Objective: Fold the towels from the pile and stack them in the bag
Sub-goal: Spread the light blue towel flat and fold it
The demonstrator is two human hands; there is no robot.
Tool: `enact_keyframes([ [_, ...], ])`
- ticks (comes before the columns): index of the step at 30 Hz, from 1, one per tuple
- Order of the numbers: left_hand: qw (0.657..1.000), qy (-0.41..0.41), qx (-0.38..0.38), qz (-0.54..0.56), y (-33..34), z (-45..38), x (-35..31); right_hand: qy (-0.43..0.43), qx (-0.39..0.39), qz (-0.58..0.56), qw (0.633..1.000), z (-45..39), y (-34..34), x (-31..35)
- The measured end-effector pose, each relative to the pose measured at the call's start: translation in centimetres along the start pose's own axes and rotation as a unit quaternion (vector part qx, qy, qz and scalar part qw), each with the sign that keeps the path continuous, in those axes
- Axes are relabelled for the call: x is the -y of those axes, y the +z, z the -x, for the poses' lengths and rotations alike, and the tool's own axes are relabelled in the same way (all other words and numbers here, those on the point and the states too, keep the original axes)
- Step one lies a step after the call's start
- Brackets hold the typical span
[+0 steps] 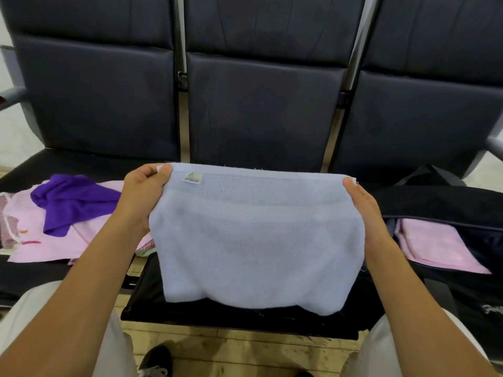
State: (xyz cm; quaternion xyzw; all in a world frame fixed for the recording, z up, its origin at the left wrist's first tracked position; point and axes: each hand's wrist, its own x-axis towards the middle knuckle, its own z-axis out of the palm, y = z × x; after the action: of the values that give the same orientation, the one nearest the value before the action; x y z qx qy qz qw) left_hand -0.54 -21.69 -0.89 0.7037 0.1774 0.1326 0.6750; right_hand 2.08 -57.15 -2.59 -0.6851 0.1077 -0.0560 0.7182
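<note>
Light blue towel (255,240) pinched at top corners by left hand (144,191) and right hand (362,202), over middle seat (152,300) front edge. Keep edge taut, match corners before next fold.

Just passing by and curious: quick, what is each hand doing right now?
Left hand: pinching the top left corner of the light blue towel.
Right hand: holding the towel's top right corner.

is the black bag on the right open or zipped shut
Open: the black bag gapes along its top, and a folded pink towel shows lying inside it.
</note>
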Motion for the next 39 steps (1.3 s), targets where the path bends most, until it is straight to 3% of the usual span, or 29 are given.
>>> enact_keyframes([
  [4,0.985,0.152,-0.049,-0.07,0.4,0.1,0.0,-0.048,-0.012,-0.018,0.999,0.4,0.9,-0.6],
  [8,0.971,0.2,-0.071,-0.11,0.7,0.1,0.3,-0.082,-0.028,-0.023,0.996,0.1,0.9,-0.9],
  [14,0.973,0.184,-0.094,-0.099,0.7,-0.3,0.7,-0.108,-0.013,-0.035,0.993,0.3,1.1,-1.1],
  [19,0.977,0.179,-0.066,-0.092,1.5,0.3,0.8,-0.112,-0.007,-0.012,0.994,0.5,1.7,-1.4],
  [25,0.995,0.097,-0.027,-0.013,3.5,1.2,0.9,-0.091,-0.003,-0.012,0.996,0.4,3.4,-1.6],
  [39,0.992,0.084,0.078,-0.053,8.8,2.4,2.5,-0.06,0.048,0.034,0.996,1.3,9.0,-3.6],
])
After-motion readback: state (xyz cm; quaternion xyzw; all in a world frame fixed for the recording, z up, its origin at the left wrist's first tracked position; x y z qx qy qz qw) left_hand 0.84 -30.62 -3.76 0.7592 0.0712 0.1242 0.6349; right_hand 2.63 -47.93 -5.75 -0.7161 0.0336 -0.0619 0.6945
